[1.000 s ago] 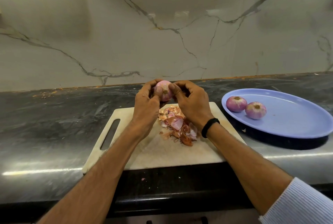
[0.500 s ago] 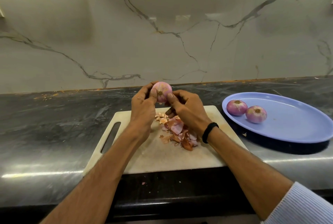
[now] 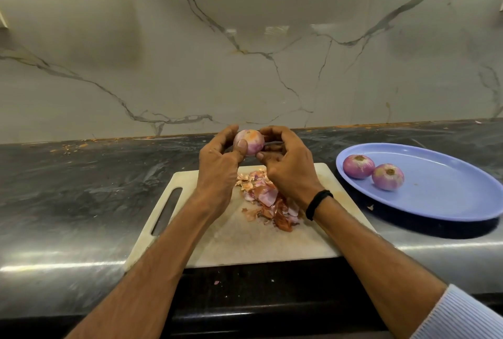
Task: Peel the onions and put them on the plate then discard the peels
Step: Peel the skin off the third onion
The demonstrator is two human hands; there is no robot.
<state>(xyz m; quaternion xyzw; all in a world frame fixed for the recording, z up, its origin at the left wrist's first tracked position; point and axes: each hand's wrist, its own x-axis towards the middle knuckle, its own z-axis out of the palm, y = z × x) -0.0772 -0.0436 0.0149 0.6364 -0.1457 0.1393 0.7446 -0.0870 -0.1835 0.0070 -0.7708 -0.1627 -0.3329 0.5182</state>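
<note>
Countertop [image 3: 81,202]: cutting board [image 3: 245,243] under peels [image 3: 268,199].

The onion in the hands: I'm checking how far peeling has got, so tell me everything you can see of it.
The onion is small, round and glossy, pale pink-purple with an orange-brown patch of skin on top. It is held in the air above the far edge of the cutting board. The left hand grips its left side, thumb across its front; the right hand pinches its right side.

onion [image 3: 249,145]: turned, cut end now hidden | right hand [image 3: 288,164]: fingers [image 3: 270,131] shifted to its side (looser curl)
</note>
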